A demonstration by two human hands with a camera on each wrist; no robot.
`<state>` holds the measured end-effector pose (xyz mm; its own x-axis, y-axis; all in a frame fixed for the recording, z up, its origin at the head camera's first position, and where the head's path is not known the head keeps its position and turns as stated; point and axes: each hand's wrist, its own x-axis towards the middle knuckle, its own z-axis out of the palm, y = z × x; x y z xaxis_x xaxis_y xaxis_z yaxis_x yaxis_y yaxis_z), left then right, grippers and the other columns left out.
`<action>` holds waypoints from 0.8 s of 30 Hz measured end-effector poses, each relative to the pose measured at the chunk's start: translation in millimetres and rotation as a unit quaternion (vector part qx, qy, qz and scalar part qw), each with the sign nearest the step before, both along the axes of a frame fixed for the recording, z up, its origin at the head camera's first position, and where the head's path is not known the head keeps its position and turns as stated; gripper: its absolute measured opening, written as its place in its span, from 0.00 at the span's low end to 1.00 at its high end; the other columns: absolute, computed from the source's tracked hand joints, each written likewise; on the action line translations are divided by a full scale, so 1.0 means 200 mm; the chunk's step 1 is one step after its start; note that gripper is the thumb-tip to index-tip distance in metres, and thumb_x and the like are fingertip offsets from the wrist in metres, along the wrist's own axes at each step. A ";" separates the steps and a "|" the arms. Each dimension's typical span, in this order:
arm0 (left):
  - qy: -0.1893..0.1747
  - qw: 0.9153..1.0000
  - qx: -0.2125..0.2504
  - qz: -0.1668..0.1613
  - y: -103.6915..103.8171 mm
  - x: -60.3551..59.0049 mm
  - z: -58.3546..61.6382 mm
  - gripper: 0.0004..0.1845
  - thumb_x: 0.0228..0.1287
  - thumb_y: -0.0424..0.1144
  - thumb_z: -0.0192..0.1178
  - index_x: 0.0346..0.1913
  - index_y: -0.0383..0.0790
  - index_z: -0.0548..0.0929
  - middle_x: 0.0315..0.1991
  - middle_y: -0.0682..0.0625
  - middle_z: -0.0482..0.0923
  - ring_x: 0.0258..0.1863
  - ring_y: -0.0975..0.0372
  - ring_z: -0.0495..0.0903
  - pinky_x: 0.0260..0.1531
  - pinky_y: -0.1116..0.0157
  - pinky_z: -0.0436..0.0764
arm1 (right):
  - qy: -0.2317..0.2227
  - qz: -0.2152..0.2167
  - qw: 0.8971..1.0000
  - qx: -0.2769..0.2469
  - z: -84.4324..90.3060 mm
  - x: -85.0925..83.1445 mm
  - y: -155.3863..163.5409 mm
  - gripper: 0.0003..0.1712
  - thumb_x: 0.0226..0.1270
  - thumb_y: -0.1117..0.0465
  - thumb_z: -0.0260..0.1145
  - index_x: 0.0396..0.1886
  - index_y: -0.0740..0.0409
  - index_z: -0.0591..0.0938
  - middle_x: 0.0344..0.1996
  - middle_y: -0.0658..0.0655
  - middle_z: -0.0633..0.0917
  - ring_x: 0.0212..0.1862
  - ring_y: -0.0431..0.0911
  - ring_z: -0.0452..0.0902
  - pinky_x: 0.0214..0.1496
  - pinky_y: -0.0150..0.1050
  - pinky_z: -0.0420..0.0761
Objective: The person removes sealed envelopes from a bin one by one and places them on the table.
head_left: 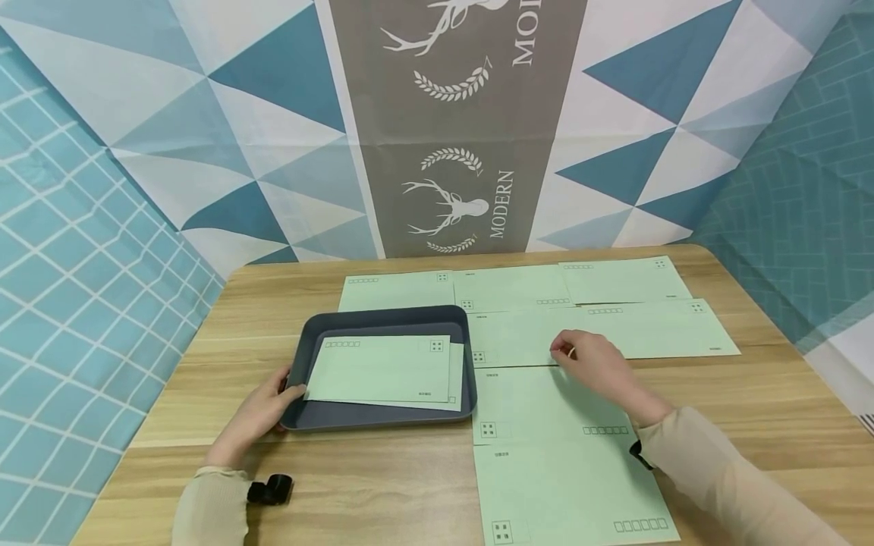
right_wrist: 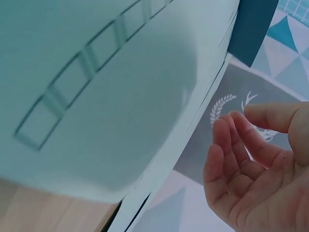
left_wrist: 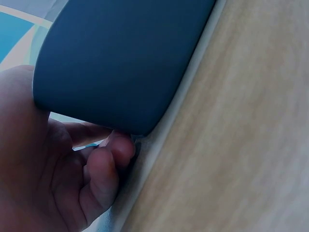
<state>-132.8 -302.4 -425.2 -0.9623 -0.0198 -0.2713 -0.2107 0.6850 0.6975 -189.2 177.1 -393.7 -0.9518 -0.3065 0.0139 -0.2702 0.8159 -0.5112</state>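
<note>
My left hand holds the dark grey tray at its left side. The thumb lies over the rim, and in the left wrist view curled fingers are under the tray's corner. Inside the tray lie light green envelopes, the top envelope printed with a row of small boxes. Above the laid-out envelopes hovers my right hand, its fingers loosely bent and nothing between them. Closest beneath it are a middle-row envelope and the envelope in front of that one.
More light green envelopes lie flat edge to edge: a back row with a left envelope and right envelope, a middle-row right envelope, and a front envelope. The wooden table ends at a patterned cloth backdrop.
</note>
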 end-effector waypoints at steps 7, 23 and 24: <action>-0.005 1.000 0.001 0.005 0.00 0.00 0.00 0.33 0.67 0.49 0.46 0.68 0.33 0.52 0.57 0.31 0.64 0.29 0.58 0.73 0.19 0.61 0.75 | -0.004 0.011 1.000 -0.005 0.02 -0.01 -0.08 0.07 0.63 0.61 0.59 0.36 0.59 0.81 0.26 0.50 0.80 0.25 0.40 0.70 0.26 0.34 0.70; -0.003 1.000 0.004 0.000 0.00 0.00 0.00 0.34 0.68 0.49 0.46 0.68 0.32 0.51 0.57 0.31 0.64 0.27 0.58 0.73 0.18 0.61 0.75 | 0.036 0.042 0.998 0.011 0.03 -0.03 -0.32 0.08 0.60 0.56 0.62 0.35 0.55 0.81 0.29 0.49 0.79 0.30 0.40 0.73 0.29 0.34 0.72; -0.003 1.000 0.004 0.001 0.00 0.00 0.00 0.34 0.68 0.49 0.46 0.68 0.32 0.51 0.57 0.31 0.64 0.27 0.58 0.73 0.18 0.61 0.75 | 0.043 0.046 0.998 0.015 0.03 -0.03 -0.34 0.09 0.60 0.56 0.62 0.36 0.56 0.81 0.29 0.49 0.79 0.31 0.40 0.73 0.30 0.34 0.72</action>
